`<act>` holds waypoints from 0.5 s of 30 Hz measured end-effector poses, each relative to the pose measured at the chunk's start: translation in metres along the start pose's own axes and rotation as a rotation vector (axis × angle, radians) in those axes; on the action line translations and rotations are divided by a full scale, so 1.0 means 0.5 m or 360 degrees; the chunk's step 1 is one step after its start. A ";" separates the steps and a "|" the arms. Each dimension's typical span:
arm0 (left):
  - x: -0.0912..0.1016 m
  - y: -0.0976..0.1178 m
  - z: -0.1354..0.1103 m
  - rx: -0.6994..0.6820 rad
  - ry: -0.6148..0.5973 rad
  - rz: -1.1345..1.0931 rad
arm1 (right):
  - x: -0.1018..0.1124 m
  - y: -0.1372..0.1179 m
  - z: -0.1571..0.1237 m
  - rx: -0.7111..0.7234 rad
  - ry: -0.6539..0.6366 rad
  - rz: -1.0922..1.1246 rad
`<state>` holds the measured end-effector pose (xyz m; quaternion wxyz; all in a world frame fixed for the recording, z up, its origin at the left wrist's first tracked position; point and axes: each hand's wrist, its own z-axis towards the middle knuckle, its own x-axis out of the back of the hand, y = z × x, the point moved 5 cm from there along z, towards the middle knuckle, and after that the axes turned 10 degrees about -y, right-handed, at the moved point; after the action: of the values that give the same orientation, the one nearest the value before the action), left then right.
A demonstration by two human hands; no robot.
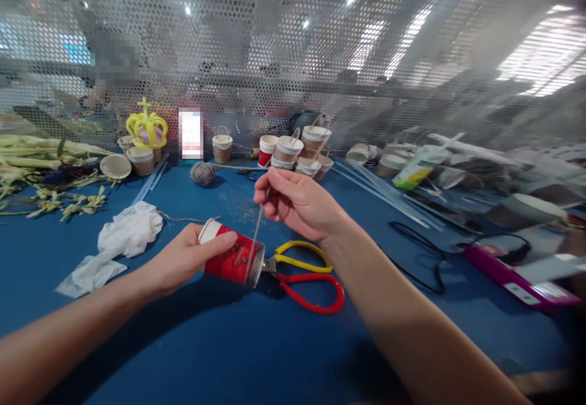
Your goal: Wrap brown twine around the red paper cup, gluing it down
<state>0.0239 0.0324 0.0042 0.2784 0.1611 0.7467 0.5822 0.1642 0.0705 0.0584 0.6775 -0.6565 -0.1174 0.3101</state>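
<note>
My left hand (187, 258) grips a red paper cup (229, 255) lying on its side, white rim to the left. Grey twine is wound round the cup's base end at the right. From there a taut length of twine (257, 228) runs up to my right hand (293, 200), whose fingers are pinched on it. Scissors (309, 280) with one yellow and one red handle lie on the table just right of the cup, their blades partly hidden behind it. Behind my hands sits a ball of grey twine (202, 173), with a strand leading toward my right hand.
Crumpled white cloth (130, 228) lies at left. Several twine-wrapped cups (288, 148) stand along a perforated metal screen (256, 57). A yellow crown-shaped piece (146, 130) sits on cups near plant stalks (41, 151). Clear sticks (389, 194), a black cable (439, 264) and a purple power strip (517, 280) are at right.
</note>
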 end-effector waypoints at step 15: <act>0.006 -0.004 0.000 0.0000 0.0027 -0.0037 | 0.024 -0.017 -0.010 0.0004 0.0384 -0.0073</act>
<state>0.0218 0.0337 0.0016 0.2789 0.1474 0.7509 0.5802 0.1788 0.0736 0.0630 0.6945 -0.6853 -0.0496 0.2134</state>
